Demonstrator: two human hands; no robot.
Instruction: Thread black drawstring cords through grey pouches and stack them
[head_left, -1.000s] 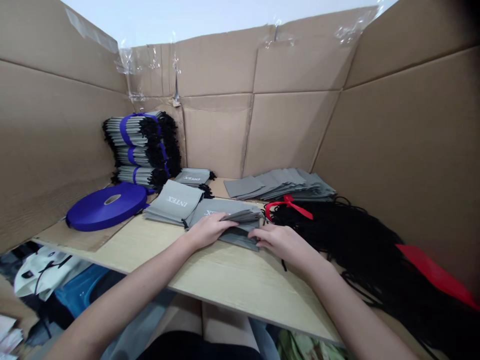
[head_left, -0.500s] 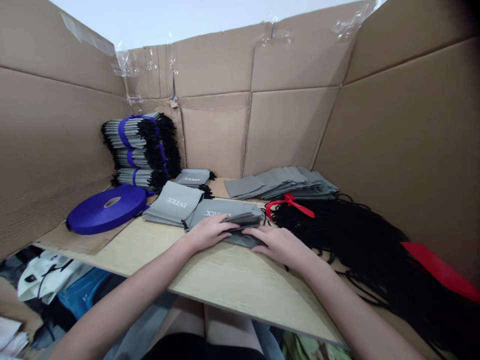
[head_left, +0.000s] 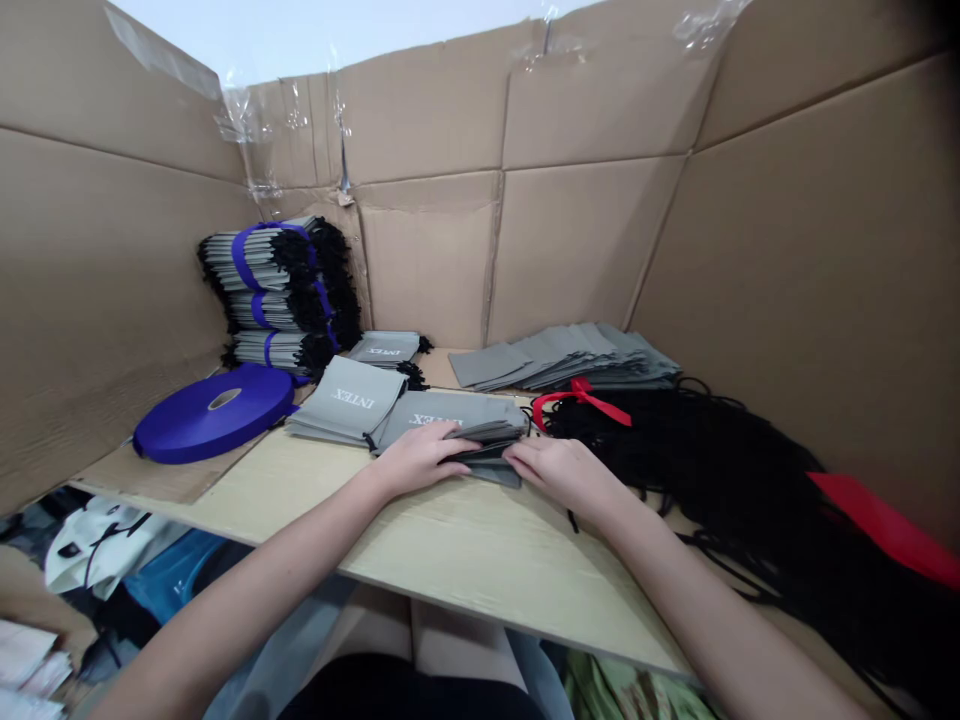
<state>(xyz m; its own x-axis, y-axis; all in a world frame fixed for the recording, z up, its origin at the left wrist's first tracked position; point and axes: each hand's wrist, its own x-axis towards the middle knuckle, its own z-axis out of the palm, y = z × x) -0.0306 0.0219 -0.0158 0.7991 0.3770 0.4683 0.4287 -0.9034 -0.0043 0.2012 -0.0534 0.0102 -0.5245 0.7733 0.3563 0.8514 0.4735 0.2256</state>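
Cardboard [head_left: 427, 260] backs the worktop [head_left: 480, 540]; behind its front edge, left hand [head_left: 416, 462] grips grey pouches [head_left: 491, 432], right hand [head_left: 561, 472] touches them (grip unclear).

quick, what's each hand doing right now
Left hand: closed on a stack of flat grey fabric pouches.
Right hand: curled at the stack's edge; whether gripping cannot be told.

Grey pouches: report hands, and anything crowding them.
Left hand holding pouches. Right hand at their right edge, grip unclear. Black cords close on the right.
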